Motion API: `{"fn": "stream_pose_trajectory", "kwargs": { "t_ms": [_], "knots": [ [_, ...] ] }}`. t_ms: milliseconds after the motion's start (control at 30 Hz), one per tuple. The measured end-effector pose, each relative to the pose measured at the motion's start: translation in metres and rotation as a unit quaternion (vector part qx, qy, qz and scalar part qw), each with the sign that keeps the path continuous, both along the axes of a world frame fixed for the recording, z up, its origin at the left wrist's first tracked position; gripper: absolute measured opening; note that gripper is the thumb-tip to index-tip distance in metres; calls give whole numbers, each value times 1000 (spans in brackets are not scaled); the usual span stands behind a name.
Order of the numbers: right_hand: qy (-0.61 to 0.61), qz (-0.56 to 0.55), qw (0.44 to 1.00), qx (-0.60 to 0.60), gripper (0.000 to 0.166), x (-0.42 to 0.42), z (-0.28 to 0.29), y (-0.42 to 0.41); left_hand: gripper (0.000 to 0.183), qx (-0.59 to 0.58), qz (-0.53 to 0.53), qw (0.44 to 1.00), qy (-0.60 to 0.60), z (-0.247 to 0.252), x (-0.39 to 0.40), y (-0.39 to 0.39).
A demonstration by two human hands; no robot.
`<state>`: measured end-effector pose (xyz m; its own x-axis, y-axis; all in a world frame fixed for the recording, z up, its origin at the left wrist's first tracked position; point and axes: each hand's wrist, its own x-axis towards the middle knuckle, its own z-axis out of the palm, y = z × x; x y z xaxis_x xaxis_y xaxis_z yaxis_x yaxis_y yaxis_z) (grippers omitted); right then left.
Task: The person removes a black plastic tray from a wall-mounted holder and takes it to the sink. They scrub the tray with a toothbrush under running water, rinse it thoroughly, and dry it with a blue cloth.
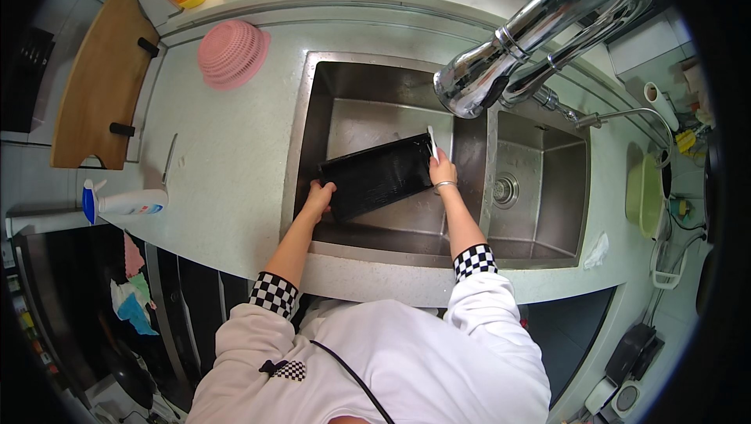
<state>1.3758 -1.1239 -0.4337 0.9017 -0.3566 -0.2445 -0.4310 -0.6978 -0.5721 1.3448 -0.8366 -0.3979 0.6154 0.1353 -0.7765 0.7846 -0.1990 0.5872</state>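
A black rectangular tray point(378, 177) with low raised edges is held tilted over the left basin of a stainless steel sink point(375, 108). My left hand point(320, 198) grips its left end, thumb over the rim. At the right end, my right hand point(442, 169) has its fingers around a slim white brush-like tool point(433, 141), which lies against the tray's right edge. The tool's working end is too small to make out. Above and to the right of the tray hangs the chrome faucet head point(469, 83); no water stream shows.
The smaller right basin point(537, 177) has a drain strainer point(505, 190). A pink colander point(232, 54), a knife-like tool point(169, 159) and a spray bottle point(126, 201) lie on the left counter. A wooden board point(105, 83) stands by the wall. A crumpled tissue point(596, 251) lies right.
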Motion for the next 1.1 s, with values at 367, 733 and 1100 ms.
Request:
{"fn": "stream_pose_trajectory", "kwargs": {
  "t_ms": [367, 733, 1100],
  "knots": [
    [-23, 62, 997, 43, 34, -23, -2, 25, 46, -43, 36, 998, 9, 8, 3, -9],
    [159, 145, 974, -75, 23, 6, 37, -9, 64, -109, 62, 991, -50, -24, 4, -2],
    [1, 417, 901, -116, 14, -23, 30, 69, 66, -63, 9, 995, -72, -21, 1, -8]
  ]
}}
